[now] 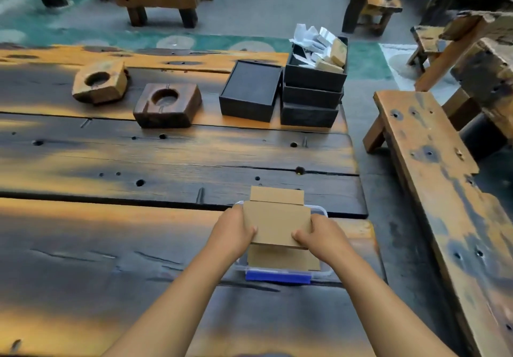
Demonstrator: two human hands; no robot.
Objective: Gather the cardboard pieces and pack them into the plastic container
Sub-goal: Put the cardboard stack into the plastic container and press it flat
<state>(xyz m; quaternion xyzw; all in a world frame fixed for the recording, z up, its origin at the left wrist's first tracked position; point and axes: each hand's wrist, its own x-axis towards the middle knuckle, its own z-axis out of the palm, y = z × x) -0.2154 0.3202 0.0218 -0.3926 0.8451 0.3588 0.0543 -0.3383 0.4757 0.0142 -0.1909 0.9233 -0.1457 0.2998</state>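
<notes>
A stack of brown cardboard pieces (277, 223) sits over a clear plastic container (322, 272) with a blue clip on its near side, on the near right part of the wooden table. My left hand (234, 230) grips the left edge of the top cardboard piece and my right hand (319, 235) grips its right edge. One piece sticks out beyond the far rim and another shows below the top piece at the near side. Most of the container is hidden under the cardboard.
Two wooden blocks with round hollows (100, 83) (168, 105) lie farther back. A black box (249, 91) stands beside a stack of black boxes (312, 92) filled with paper and cardboard scraps. The table's right edge is close to the container; a wooden bench (433, 178) runs alongside.
</notes>
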